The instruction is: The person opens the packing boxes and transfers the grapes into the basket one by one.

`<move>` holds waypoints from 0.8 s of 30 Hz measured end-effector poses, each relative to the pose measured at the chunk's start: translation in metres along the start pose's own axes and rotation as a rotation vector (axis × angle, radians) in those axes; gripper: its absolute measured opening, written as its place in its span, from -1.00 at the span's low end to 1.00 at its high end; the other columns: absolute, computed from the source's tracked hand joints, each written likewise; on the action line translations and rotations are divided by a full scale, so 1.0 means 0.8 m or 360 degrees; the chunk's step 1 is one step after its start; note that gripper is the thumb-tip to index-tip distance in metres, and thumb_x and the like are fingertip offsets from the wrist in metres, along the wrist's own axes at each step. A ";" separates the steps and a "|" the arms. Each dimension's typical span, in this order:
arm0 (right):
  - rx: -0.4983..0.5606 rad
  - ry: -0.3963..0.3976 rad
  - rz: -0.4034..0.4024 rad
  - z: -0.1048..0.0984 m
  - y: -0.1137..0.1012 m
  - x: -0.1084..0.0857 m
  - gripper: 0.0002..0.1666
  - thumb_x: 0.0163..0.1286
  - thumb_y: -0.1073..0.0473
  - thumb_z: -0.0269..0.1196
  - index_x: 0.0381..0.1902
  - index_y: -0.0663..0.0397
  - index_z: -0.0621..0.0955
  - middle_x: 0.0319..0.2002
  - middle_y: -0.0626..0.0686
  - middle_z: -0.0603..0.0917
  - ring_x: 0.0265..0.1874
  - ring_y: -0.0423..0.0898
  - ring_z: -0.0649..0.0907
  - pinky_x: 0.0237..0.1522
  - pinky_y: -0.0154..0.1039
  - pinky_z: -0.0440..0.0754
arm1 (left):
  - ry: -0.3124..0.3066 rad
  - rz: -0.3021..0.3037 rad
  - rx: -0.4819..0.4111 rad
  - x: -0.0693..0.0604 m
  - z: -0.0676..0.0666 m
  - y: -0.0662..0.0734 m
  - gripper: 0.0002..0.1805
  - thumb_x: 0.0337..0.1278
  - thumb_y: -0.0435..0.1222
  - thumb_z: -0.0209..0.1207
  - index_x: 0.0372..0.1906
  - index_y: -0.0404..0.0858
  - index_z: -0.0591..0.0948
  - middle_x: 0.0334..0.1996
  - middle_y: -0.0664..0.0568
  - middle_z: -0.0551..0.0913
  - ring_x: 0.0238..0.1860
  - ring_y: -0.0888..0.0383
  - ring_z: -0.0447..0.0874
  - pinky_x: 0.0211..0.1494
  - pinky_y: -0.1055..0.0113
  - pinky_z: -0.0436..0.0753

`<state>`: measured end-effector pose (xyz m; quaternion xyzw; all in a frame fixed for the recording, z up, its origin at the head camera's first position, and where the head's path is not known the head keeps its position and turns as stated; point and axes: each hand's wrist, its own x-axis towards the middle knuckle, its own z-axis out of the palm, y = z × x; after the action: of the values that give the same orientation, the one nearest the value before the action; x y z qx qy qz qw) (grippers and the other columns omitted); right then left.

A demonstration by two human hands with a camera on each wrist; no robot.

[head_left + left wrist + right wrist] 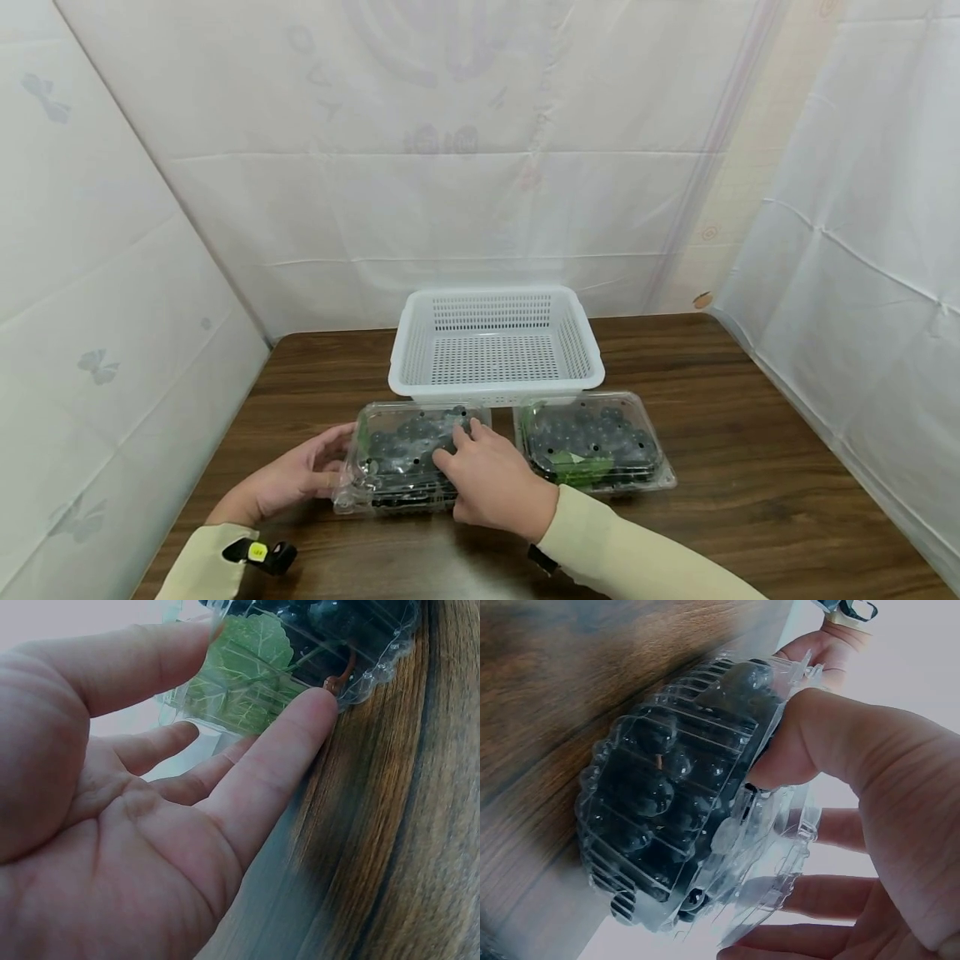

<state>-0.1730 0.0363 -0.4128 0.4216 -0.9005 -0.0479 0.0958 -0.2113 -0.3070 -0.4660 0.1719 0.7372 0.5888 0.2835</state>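
A clear plastic clamshell box of dark grapes with a green leaf lies on the table, left of centre. My right hand grips its right part, thumb at the front seam and fingers over the lid, as the right wrist view shows. At the box's left end is my left hand, its fingertips touching the plastic near the leaf and the lower edge. The left hand's fingers look nearly straight in the left wrist view. A second clamshell box of dark grapes sits just right of my right hand, untouched.
Behind the boxes stands a white perforated plastic basket with nothing visible inside. The brown wooden table extends to both sides. Pale patterned sheets hang at the back and sides.
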 end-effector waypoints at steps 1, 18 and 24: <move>0.0003 -0.0011 0.0001 -0.001 0.000 0.001 -0.42 0.17 -0.12 0.49 0.14 -0.14 0.67 0.14 0.17 0.71 0.18 0.12 0.69 0.33 -0.04 0.62 | -0.0001 0.0003 -0.0004 0.000 0.000 0.000 -0.01 0.41 -0.39 0.19 0.61 -0.44 -0.23 0.44 -0.63 0.06 0.16 0.15 0.61 0.06 0.20 0.77; 0.0094 -0.0147 -0.0004 -0.020 0.006 0.010 -0.47 0.12 -0.01 0.50 0.10 -0.23 0.71 -0.24 -0.10 0.73 -0.10 -0.13 0.71 0.07 -0.16 0.75 | 0.0036 -0.0017 0.0029 -0.002 0.001 0.001 -0.03 0.43 -0.35 0.18 0.62 -0.43 -0.23 0.48 -0.63 -0.05 0.22 0.18 0.52 0.06 0.17 0.76; 0.0239 -0.0039 -0.0030 -0.026 0.016 0.008 -0.42 0.09 0.14 0.37 0.15 -0.18 0.70 -0.28 -0.12 0.75 -0.32 -0.13 0.71 -0.42 -0.38 0.56 | 0.0130 -0.0032 0.0017 0.001 0.012 0.003 -0.04 0.41 -0.33 0.21 0.61 -0.44 -0.15 0.50 -0.59 0.00 0.22 0.10 0.55 0.06 0.13 0.77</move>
<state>-0.1825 0.0397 -0.3895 0.4354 -0.8986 0.0139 0.0525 -0.2060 -0.2987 -0.4650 0.1417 0.7531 0.5884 0.2581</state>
